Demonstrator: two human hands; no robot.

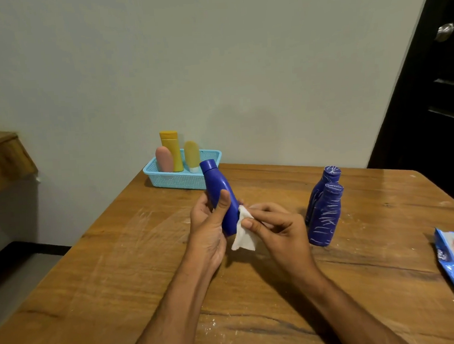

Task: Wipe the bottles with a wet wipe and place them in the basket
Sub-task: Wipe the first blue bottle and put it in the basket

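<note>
head | left hand [208,227] grips blue bottle [219,196], tilted above bench [119,260] | right hand [275,230] pinches wipe [242,235] against bottle's base | two marked bottles [325,213] stand right | basket [178,178] at back holds three bottles [172,154]

1 head-worn wide-angle view looks forward and down from close above the brown wooden table [120,273], facing the pale plastered wall [213,65] behind it.
</note>
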